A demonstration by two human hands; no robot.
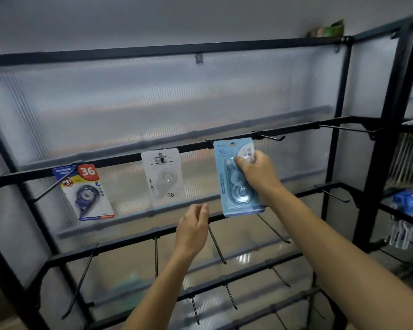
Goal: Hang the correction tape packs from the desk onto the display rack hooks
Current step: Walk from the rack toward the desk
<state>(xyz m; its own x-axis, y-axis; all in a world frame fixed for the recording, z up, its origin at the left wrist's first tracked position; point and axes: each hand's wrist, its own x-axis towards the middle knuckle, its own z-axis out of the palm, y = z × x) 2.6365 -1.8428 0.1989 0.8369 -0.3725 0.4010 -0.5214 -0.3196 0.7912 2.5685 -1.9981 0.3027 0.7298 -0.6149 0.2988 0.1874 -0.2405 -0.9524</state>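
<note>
Head view: right hand (255, 172) grips light-blue correction tape pack (234, 186) marked 36; left hand (193, 225) loose, empty.

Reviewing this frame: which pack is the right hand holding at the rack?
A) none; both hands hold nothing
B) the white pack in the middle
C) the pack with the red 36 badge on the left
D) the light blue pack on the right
D: the right hand grips the light blue pack at the top rail, while the left hand holds nothing.
</note>
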